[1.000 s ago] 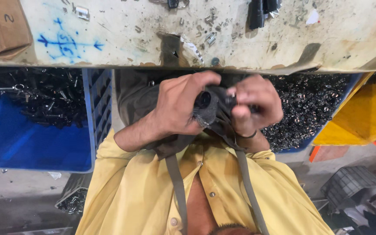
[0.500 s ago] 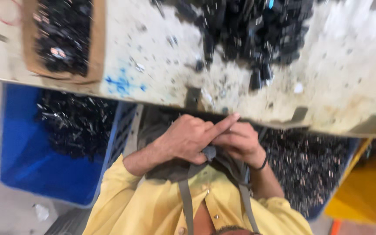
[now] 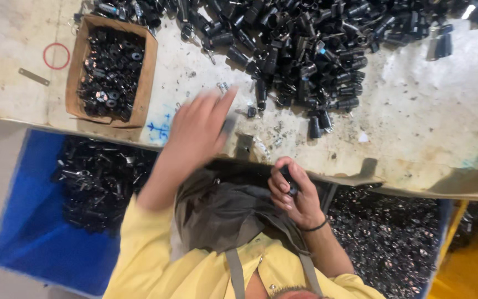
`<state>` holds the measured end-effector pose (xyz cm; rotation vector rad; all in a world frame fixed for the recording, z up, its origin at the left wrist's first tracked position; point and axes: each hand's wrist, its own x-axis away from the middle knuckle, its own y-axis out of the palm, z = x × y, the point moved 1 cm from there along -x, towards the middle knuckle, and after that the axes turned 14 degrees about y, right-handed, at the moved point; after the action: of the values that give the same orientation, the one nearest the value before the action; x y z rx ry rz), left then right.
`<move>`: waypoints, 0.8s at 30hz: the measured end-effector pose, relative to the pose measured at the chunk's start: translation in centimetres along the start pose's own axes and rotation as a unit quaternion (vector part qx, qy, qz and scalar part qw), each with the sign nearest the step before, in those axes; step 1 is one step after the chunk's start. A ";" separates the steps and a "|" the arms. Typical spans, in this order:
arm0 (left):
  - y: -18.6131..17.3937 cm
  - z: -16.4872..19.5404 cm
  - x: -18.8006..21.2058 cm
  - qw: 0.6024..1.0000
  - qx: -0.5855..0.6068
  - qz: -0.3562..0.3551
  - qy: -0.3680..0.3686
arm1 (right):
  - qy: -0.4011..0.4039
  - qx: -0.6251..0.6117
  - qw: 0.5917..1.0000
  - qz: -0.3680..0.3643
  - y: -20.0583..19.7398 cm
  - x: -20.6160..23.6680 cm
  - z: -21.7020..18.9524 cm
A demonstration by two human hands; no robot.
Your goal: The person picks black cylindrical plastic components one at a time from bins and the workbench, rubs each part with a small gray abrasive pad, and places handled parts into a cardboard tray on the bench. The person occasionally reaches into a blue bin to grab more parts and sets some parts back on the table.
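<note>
1. Small black part [image 3: 290, 180] sits low in the middle of the frame, gripped in the right hand [image 3: 293, 195], just below the near edge of the worktable [image 3: 416, 133].
2. Right-hand fingers are curled tight around that part, thumb pressed over it, so only a dark sliver shows; a dark band circles the wrist.
3. Left hand [image 3: 197, 130] is raised above the table edge, centre-left in the frame, blurred by motion. Its fingers are stretched out and spread, not closed on anything that I can make out; a small dark shape by the fingertips is too smeared to tell.
4. A heap of black tubular parts [image 3: 305, 44] covers the upper middle and upper right of the table, well apart from both hands.
5. A shallow cardboard box [image 3: 146, 72] holding small black pieces stands at the upper left, left of the raised hand.
6. A blue bin [image 3: 29, 221] filled with dark metal pieces lies under the table at the lower left; another load of dark pieces [image 3: 394, 238] shows at the lower right.
7. A yellow shirt [image 3: 156, 260] and grey apron [image 3: 222, 213] fill the bottom centre.
</note>
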<state>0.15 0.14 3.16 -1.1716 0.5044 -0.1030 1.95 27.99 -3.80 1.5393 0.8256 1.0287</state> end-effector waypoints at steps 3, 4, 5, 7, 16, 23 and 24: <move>4.7 -4.1 -6.4 0.995 -0.096 -0.012 -0.017 | -0.070 0.037 0.994 0.078 0.3 0.5 0.0; 5.9 -5.1 -7.2 0.993 -0.117 -0.023 -0.006 | -0.088 0.035 0.993 0.074 0.2 1.0 -0.1; 6.7 -5.9 -7.7 0.990 -0.137 -0.037 0.006 | -0.107 0.029 0.991 0.072 0.0 1.7 -0.3; 7.0 -6.7 -7.5 0.981 -0.184 -0.029 0.047 | -0.147 0.014 0.987 0.070 -0.9 2.8 -0.2; 2.1 -0.2 -0.1 0.909 0.367 0.176 -0.087 | -0.133 0.010 0.978 0.162 -4.6 2.9 1.8; 7.2 8.2 3.9 0.778 0.597 0.130 -0.145 | -0.256 0.542 0.780 0.181 0.4 2.0 -0.3; 7.6 8.8 4.0 0.828 0.537 0.088 -0.138 | -0.289 0.635 0.695 0.175 1.0 1.7 -0.4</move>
<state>6.15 9.37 -2.43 -0.0153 0.2133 -0.0397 2.22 29.52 -2.46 3.0759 0.7877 -0.0446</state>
